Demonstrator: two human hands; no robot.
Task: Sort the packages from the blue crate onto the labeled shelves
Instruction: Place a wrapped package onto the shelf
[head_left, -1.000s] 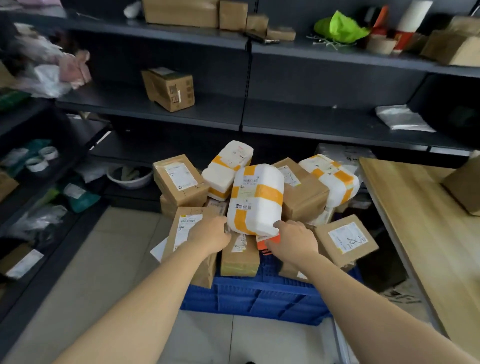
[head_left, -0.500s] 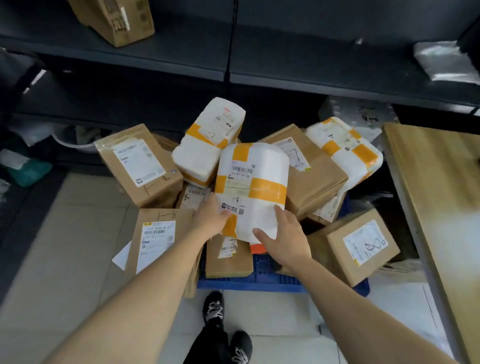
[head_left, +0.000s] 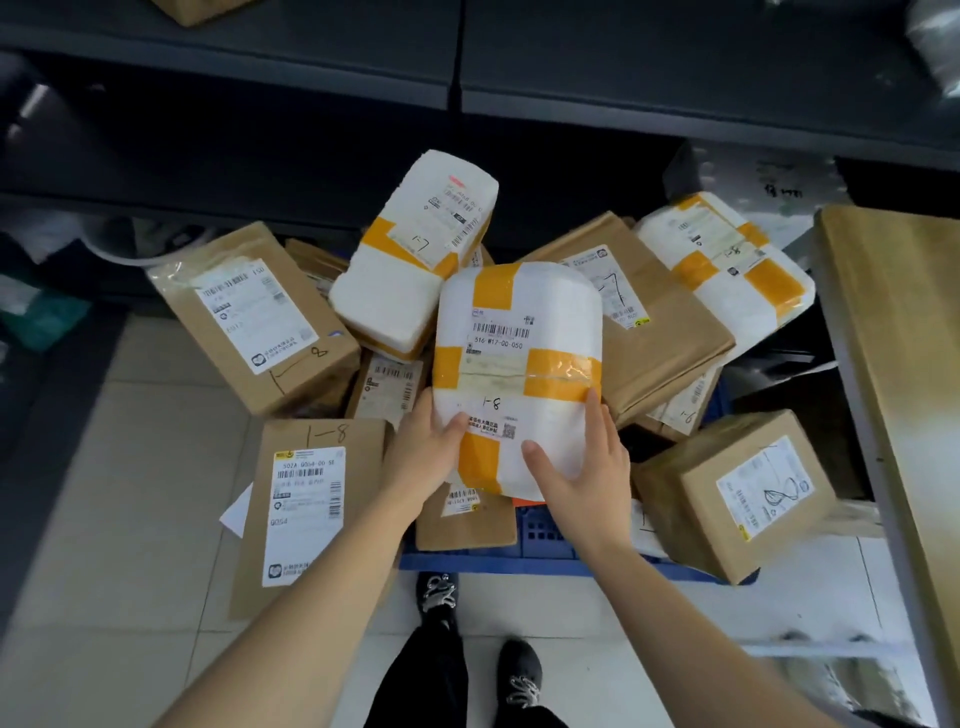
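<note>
The step in hand looked like picking and reading a label: the left hand (head_left: 431, 447) and right hand (head_left: 582, 478), set apart, each gripped a lower corner of the white parcel (head_left: 519, 364), held over the heaped blue crate (head_left: 545, 564). Its padded wrap looked soft and rounded, banded with glossy orange tape (head_left: 561, 376) — "1-8" was penned between the hands. Next it likely needed carrying to the matching dark shelf (head_left: 675, 104) beyond the hands.

We see a blue crate (head_left: 545, 564) standing on the pale tiled floor (head_left: 130, 493), heaped with brown and white parcels (head_left: 660, 332). A brown parcel marked 1-8 (head_left: 311, 509) leans at its left side, and a wooden table (head_left: 904, 364) stands right.
</note>
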